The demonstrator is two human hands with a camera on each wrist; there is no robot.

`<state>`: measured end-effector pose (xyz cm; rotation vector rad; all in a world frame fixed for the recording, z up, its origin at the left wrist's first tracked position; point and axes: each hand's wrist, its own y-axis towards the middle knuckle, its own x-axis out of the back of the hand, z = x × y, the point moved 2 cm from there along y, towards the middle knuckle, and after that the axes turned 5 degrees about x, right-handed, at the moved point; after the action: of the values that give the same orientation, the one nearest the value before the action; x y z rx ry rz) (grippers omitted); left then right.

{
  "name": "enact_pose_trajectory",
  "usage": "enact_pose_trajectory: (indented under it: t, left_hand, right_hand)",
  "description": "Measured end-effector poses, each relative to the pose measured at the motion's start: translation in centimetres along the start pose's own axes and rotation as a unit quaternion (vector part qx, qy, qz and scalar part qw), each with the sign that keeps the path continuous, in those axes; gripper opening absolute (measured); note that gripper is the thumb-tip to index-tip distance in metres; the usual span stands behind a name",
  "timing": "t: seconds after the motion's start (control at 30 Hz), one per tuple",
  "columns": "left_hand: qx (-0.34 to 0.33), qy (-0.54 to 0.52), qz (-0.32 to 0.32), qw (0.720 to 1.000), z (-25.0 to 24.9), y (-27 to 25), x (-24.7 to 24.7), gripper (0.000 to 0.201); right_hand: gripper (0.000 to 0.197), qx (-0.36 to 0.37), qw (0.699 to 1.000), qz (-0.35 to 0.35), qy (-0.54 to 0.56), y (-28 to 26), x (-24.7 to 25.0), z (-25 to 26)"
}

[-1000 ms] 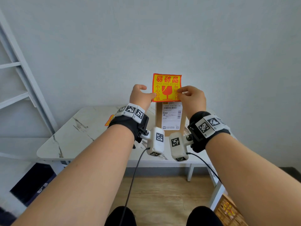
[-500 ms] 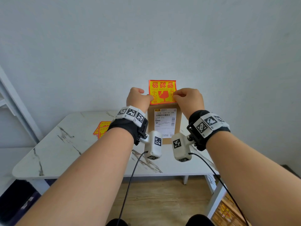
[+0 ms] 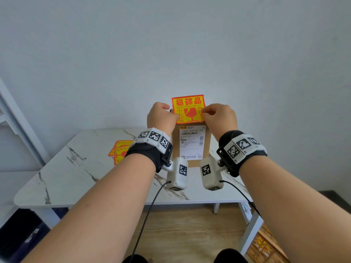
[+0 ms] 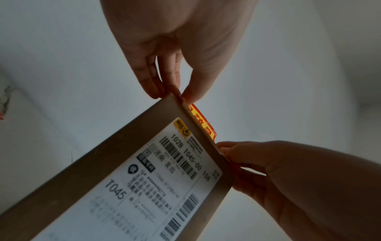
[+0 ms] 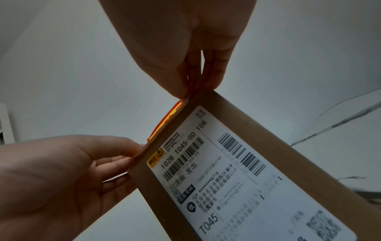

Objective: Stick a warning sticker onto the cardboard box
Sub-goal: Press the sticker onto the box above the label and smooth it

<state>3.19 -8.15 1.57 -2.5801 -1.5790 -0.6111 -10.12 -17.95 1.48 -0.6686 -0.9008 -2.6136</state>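
A brown cardboard box [image 3: 207, 147] stands upright on the marble table [image 3: 91, 168], with a white shipping label [image 3: 191, 143] facing me. A red-and-yellow warning sticker [image 3: 188, 108] is held flat over the box's top edge, and its upper half rises above the box. My left hand [image 3: 177, 116] pinches the sticker's left edge. My right hand [image 3: 203, 111] pinches its right edge. In the left wrist view the left hand [image 4: 181, 95] sits at the box [image 4: 128, 151] corner by the sticker [image 4: 203, 122]. The right wrist view shows the right hand [image 5: 191, 94], sticker [image 5: 164, 124] and box [image 5: 257, 120].
A stack of spare stickers [image 3: 119, 151] lies on the table left of the box. A plain wall stands close behind. A white ladder-like frame [image 3: 17, 118] is at far left. A dark bin [image 3: 24, 230] and a wooden crate [image 3: 266, 245] sit on the floor.
Both hands have brought the sticker down from above the box, so its lower part now overlaps the box's top. The head view shifted, showing more of the table.
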Motion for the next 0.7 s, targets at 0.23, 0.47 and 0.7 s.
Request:
enact_pose_trajectory:
  t: [0.23, 0.47, 0.7]
  left_hand:
    - [-0.009, 0.008, -0.013, 1.0, 0.08, -0.34, -0.04, 0.038]
    - [-0.019, 0.027, -0.022, 0.999, 0.17, -0.35, -0.41, 0.036]
    - [-0.065, 0.065, -0.046, 0.995, 0.17, -0.54, -0.53, 0.031]
  right_hand:
    - [0.027, 0.009, 1.0, 0.005, -0.008, -0.11, -0.09, -0.09]
    - [0.027, 0.026, 0.998, 0.019, -0.048, 0.13, -0.24, 0.02]
    - [0.027, 0.025, 0.997, 0.034, -0.068, 0.54, -0.6, -0.4]
